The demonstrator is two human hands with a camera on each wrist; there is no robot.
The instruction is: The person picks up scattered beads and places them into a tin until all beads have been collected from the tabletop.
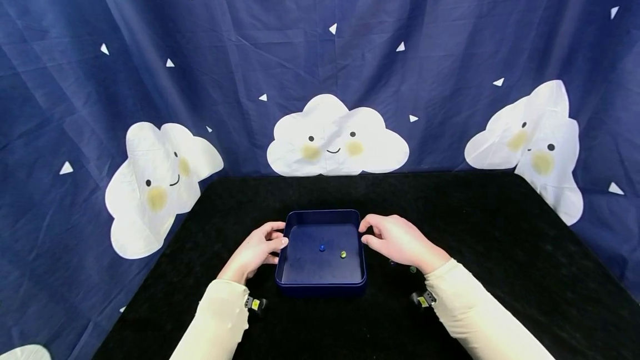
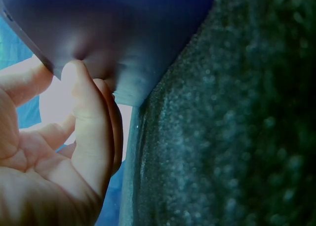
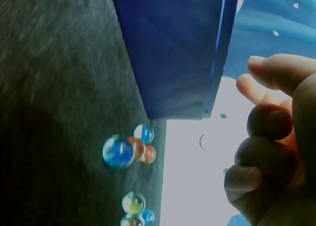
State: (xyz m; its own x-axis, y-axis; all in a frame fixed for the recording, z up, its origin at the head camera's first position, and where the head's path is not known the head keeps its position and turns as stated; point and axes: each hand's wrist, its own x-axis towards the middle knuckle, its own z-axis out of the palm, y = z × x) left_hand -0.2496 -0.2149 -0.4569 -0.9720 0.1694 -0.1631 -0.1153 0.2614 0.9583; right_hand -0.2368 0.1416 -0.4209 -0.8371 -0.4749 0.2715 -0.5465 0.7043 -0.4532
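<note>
A dark blue tray [image 1: 320,286] with raised walls lies on the black cloth in front of me. Inside it are a blue marble [image 1: 322,248] and a green-yellow marble [image 1: 343,254]. My left hand [image 1: 255,249] grips the tray's left wall, thumb at the rim and fingertips [image 2: 74,70] pressed against the outside. Just beside the right wall, my right hand [image 1: 400,238] has thumb and index finger a little apart and the other fingers bent. No object shows between those fingers [image 3: 266,122], and the right wrist view has them apart from the tray.
Glass marbles, among them a blue one [image 3: 118,152] and a greenish one [image 3: 133,202], lie on the black cloth [image 1: 500,226] right of the tray, below my right hand. A navy curtain [image 1: 300,43] with white clouds hangs behind the table.
</note>
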